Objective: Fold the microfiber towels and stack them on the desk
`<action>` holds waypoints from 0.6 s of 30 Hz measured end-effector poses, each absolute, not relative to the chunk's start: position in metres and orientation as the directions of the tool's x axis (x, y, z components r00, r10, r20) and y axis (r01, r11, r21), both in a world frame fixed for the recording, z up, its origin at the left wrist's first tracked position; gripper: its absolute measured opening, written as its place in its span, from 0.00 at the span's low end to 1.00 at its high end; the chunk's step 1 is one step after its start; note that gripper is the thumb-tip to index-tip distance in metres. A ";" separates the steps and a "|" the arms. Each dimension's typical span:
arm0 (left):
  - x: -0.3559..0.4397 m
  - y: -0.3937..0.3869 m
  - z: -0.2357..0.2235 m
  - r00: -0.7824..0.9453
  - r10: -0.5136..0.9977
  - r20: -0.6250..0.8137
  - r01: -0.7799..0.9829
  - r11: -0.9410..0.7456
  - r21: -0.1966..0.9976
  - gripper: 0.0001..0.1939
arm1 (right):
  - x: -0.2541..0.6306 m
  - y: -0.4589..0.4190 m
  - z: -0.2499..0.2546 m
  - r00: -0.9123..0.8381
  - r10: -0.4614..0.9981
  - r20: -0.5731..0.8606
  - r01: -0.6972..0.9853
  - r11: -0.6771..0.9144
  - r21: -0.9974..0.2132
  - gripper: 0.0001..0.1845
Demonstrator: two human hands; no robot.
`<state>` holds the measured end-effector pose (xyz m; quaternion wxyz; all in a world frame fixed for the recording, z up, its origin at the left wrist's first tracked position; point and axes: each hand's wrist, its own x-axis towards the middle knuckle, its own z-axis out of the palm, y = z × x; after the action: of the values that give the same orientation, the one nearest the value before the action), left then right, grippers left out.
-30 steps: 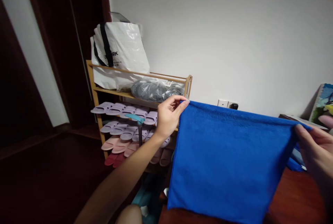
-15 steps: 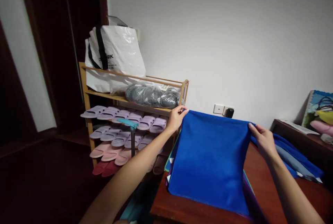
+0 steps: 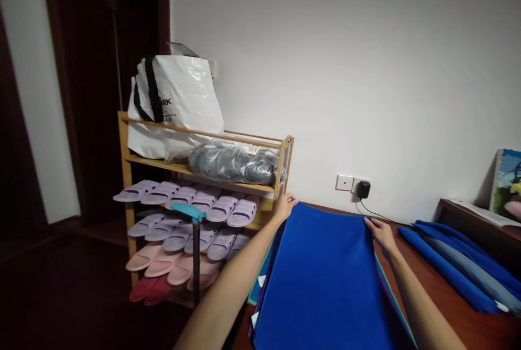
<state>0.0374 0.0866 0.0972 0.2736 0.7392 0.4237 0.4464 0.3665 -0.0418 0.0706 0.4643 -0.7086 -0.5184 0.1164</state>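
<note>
A blue cloth [image 3: 321, 279] stretches between my two hands over the wooden table. My left hand [image 3: 286, 208] pinches its far left corner. At the far right corner, my right hand [image 3: 380, 235] has thumb and fingers closed on the edge. The near end of the cloth runs out of view at the bottom. Beneath it lie more cloths, with green and purple edges and a white tag [image 3: 261, 281] showing on the left side. More folded blue and grey cloths [image 3: 456, 266] lie to the right of my right hand.
Left stands a wooden rack [image 3: 127, 220] with several rows of slippers [image 3: 220, 208], a white bag [image 3: 183, 95] and plastic-wrapped grey items [image 3: 236, 163]. A turquoise-topped pole [image 3: 196, 252] stands before it. A plugged-in black adapter [image 3: 363, 189] trails a cord behind the table [image 3: 476, 323].
Both hands have lowered the cloth's far edge toward the table, and the right hand has moved left. The view has tilted up a little.
</note>
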 end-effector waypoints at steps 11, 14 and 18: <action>0.067 0.053 0.046 0.556 0.755 0.349 0.676 -0.654 0.339 0.25 | 0.313 -0.027 0.006 0.296 0.920 0.256 0.914 -0.194 -0.357 0.30; 0.064 0.047 0.028 0.609 0.763 0.217 0.713 -0.646 0.273 0.26 | 0.299 -0.031 -0.005 0.208 0.964 0.166 0.952 -0.160 -0.260 0.32; 0.066 0.035 0.029 0.601 0.781 0.167 0.751 -0.624 0.215 0.28 | 0.284 -0.041 0.004 0.216 0.959 0.182 0.969 -0.188 -0.161 0.34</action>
<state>0.0656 0.0351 0.0292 0.0612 0.8927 0.4291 0.1232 0.2841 -0.0413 0.0037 0.1210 -0.7705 -0.6256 -0.0199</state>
